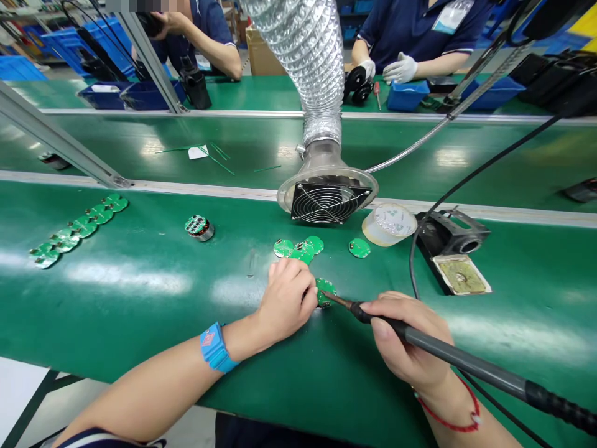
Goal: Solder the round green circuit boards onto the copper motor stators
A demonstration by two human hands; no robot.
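Between the fingers of my left hand [290, 297] is the edge of a round green circuit board [326, 287], held low over the green mat. My right hand [410, 333] grips a soldering iron [433, 344] like a pen, and its tip meets the face of that board. Just beyond my left hand lie several more round circuit boards [304, 251], partly overlapping. One single round board [359, 247] lies apart from them, to the right. What my left fingertips do behind the knuckles is hidden.
A fume extractor [328, 193] hangs ahead on a silver duct. Right of it stand a tape roll [390, 224] and an iron stand with a sponge [461, 275]. Leftward are a small motor [199, 228] and a row of boards [79, 229]. Two co-workers sit opposite.
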